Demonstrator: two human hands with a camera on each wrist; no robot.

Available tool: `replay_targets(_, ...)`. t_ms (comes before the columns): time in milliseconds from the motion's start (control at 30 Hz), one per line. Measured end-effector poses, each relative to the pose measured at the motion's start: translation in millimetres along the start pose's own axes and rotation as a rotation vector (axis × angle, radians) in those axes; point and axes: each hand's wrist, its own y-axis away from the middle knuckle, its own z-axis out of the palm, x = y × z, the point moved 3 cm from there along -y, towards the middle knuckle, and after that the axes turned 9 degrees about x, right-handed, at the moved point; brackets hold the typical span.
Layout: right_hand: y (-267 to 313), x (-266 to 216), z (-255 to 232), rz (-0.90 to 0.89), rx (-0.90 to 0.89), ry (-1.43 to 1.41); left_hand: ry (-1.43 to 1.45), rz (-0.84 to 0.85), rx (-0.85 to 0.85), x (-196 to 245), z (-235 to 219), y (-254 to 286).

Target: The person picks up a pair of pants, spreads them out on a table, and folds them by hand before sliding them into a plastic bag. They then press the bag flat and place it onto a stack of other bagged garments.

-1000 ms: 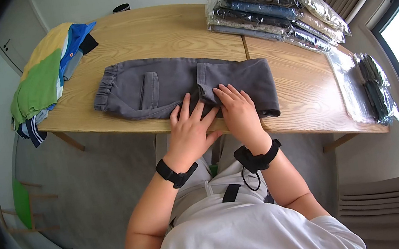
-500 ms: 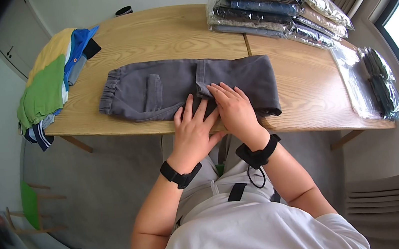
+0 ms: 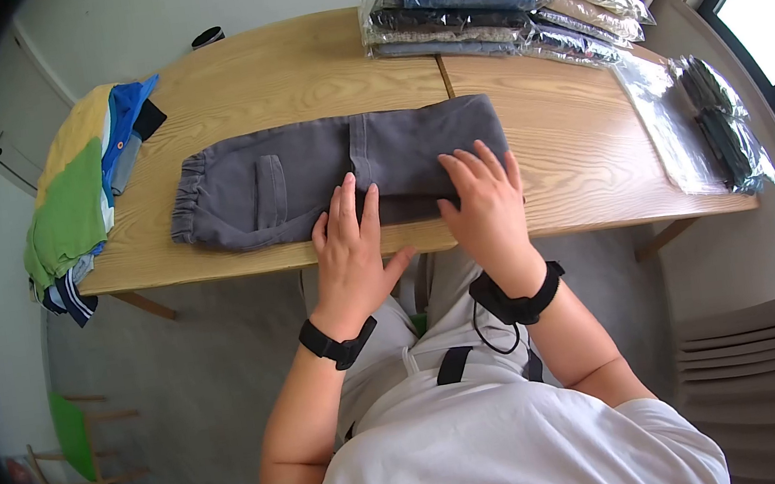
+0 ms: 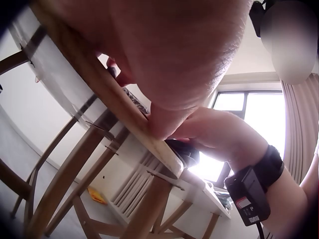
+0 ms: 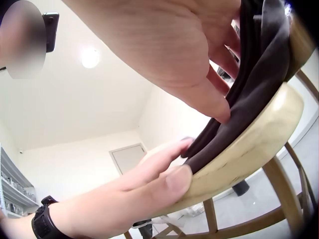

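Dark grey trousers [image 3: 310, 174] lie folded flat along the near side of the wooden table, elastic waistband at the left. My left hand [image 3: 348, 257] rests with fairly straight, spread fingers on their near edge, around the middle; its thumb points right, by the table edge. Over the right part of the trousers, my right hand [image 3: 490, 214] lies with spread, slightly bent fingers. In the right wrist view its thumb touches the dark cloth [image 5: 239, 104] close above the table edge. Neither hand grips the cloth.
Colourful clothes [image 3: 77, 185] hang over the table's left end. Clear-bagged folded garments [image 3: 464, 7] are stacked at the back right. Flat plastic bags [image 3: 666, 127] and a dark bagged bundle [image 3: 720, 125] lie at the right end. A small black round object [image 3: 207, 38] sits by the far edge.
My right hand has moved right along the trousers, away from the left hand. The turned-up fold in the middle now lies flatter. My left hand has shifted slightly left along the near edge.
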Motion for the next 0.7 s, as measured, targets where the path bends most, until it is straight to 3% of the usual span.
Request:
replay_targets(167, 1.5, 39.1, -7.8, 0.074, 0.083, -0.086, -0.035, 0.015, -0.024, 0.1, 1.9, -0.5)
replay_targets(267, 0.6, 43.6, -14.2, 0.39, 0.043, -0.209, -0.065, 0.018, -0.037, 0.7, 2.3, -1.3)
replay_targets(500, 3.6, 65.7, -5.7, 0.238, 0.089, -0.379, -0.085, 0.011, -0.058, 2.1, 1.5, -1.9)
replay_targets(567, 2.5, 61.2, -16.4, 0.457, -0.035, -0.457, -0.084, 0.016, -0.045, 2.0, 1.3, -1.8)
replay_targets(700, 11.7, 83.2, -13.8, 0.351, -0.146, -0.553, -0.099, 0.064, 0.01, 1.6, 3.6, -0.8)
